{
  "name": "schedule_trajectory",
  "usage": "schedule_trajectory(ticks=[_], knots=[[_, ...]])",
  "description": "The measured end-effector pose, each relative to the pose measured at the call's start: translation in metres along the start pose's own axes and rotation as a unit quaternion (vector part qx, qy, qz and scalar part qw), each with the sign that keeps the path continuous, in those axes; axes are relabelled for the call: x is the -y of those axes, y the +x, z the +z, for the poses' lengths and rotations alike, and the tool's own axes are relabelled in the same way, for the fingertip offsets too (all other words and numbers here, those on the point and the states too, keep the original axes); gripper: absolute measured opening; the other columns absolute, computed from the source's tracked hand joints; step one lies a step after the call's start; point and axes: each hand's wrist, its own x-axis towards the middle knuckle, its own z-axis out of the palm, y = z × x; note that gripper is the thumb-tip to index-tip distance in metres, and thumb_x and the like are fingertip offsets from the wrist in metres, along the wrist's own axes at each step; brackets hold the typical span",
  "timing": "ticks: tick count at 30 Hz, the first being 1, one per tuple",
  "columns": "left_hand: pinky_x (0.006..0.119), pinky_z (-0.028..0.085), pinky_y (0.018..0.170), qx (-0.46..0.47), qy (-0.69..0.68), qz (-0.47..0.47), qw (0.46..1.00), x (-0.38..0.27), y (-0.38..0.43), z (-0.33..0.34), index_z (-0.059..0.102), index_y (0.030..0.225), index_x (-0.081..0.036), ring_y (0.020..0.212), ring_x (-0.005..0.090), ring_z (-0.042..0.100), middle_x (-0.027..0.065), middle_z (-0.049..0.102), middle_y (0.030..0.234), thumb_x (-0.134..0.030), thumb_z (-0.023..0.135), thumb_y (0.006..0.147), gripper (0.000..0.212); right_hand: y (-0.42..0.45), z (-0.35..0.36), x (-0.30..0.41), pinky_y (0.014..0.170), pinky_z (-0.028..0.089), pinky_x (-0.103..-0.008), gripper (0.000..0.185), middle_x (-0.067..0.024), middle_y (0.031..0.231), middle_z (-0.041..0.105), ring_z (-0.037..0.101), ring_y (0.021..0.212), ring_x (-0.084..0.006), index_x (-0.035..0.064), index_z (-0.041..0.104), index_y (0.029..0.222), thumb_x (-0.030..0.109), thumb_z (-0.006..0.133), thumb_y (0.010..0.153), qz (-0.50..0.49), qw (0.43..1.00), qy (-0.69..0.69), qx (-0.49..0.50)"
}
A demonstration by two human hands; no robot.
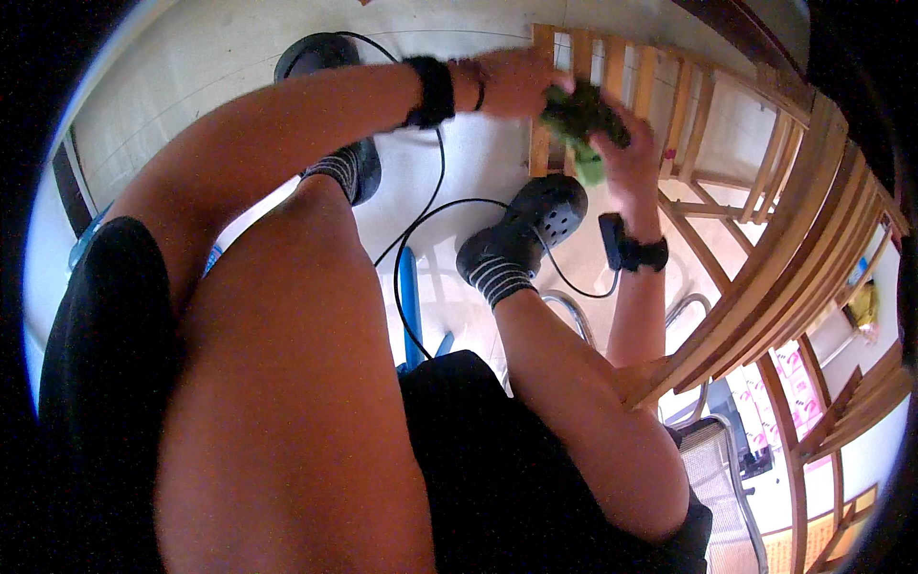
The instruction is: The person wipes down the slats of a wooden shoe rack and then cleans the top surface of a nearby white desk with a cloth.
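Note:
Both hands are on a green bundle [589, 118], dark green on top and lighter green below. Blur hides what it is exactly; it looks soft. My left hand [518, 80] reaches across from the left, its fingertips on the bundle's upper left edge. From below, my right hand [632, 159] grips the bundle's right side between thumb and fingers. Just behind the hands stand the slats of a wooden rack [613, 64]. Under the bundle is one of my dark clogs [556, 208]. Each wrist wears a black band, and the right one has a cable joined to it.
A larger slatted wooden rack [753, 287] curves close along my right arm. Black cable [441, 172] loops over the pale floor [466, 172] between my feet. Blue bars [410, 308] show beneath me. A metal-framed mesh chair [717, 466] stands at lower right.

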Motion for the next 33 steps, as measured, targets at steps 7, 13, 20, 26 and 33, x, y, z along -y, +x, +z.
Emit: schedule_trajectory(ticks=[7,13,20,26,33], knots=[[0.038,0.044,0.068,-0.146,0.317,0.128,0.928,0.032,0.019,-0.046,0.051,0.112,-0.003,0.079,0.0255,0.048,0.0164,0.05,0.095,-0.004,0.053,0.075,0.036,0.055,0.016,-0.018,0.082,0.046,-0.0399,0.058,-0.0187,0.104,0.044,0.053,0.096,-0.0351,0.0216,0.044,0.131,0.028,0.063,0.077,-0.254,0.939,-0.202,-0.111],[0.041,0.051,0.078,-0.121,0.24,0.01,0.963,0.035,0.004,0.014,0.053,0.121,-0.023,0.093,0.0332,0.055,0.0126,0.043,0.117,-0.007,0.055,0.075,0.049,0.034,0.024,-0.001,0.084,0.045,-0.0414,0.065,-0.0183,0.1,0.046,0.053,0.093,-0.0359,0.0241,0.042,0.133,0.025,0.065,0.072,-0.089,0.984,-0.155,0.017],[0.043,0.046,0.083,0.056,0.086,0.015,0.995,0.008,-0.026,0.05,0.055,0.118,-0.02,0.097,0.0358,0.054,0.0173,0.042,0.118,-0.013,0.052,0.081,0.038,-0.015,0.018,0.002,0.083,0.045,-0.0402,0.058,-0.0215,0.096,0.053,0.055,0.094,-0.0362,0.0183,0.051,0.125,0.022,0.065,0.069,0.02,0.979,-0.163,0.117],[0.043,0.047,0.086,0.095,-0.06,0.03,0.993,-0.003,-0.045,0.081,0.055,0.109,-0.006,0.098,0.0363,0.056,0.021,0.052,0.114,-0.013,0.05,0.081,0.029,-0.049,0.031,-0.006,0.079,0.047,-0.0409,0.046,-0.0223,0.099,0.061,0.058,0.092,-0.0372,0.0086,0.056,0.115,0.024,0.058,0.071,0.088,0.959,-0.204,0.175],[0.043,0.049,0.074,0.356,-0.031,0.088,0.93,-0.005,-0.036,0.082,0.058,0.092,-0.003,0.078,0.0323,0.062,0.0187,0.063,0.083,-0.022,0.049,0.083,0.023,-0.063,0.028,-0.026,0.077,0.049,-0.0396,0.029,-0.0155,0.097,0.062,0.06,0.088,-0.0342,0.0083,0.062,0.099,0.026,0.057,0.076,-0.01,0.943,-0.098,0.318]])
